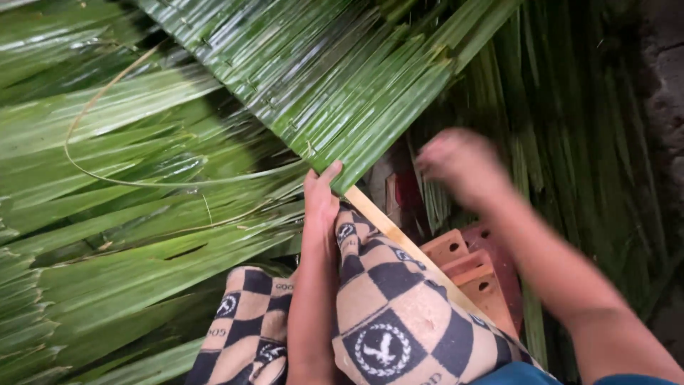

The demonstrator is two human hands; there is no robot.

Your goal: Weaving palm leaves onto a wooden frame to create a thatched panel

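Checked cloth [388,314]: nearest the camera, a tan and dark-blue checked fabric with round emblems, draped over the person's lap at bottom centre.
Loose palm leaves [121,214]: the largest mass, long green fronds piled across the whole left side, with one thin pale midrib curling over them.
Stitched leaf panel [320,78]: a flat sheet of overlapping green leaf strips slanting from top centre down to the lap, its lower edge ending just above the cloth.
Hanging leaves [570,128]: darker fronds filling the right side behind the right arm.
Wooden slat [399,239]: a pale strip running diagonally from under the panel's lower edge across the cloth.
Clay bricks [474,274]: reddish blocks with round holes, just beside the slat on its right.
Left hand [320,196]: lying along the cloth, fingers closed on the lower edge of the stitched leaf panel, thumb over the leaf.
Right hand [456,164]: raised right of the panel's corner, apart from it, blurred; whether its fingers are open or curled cannot be told.
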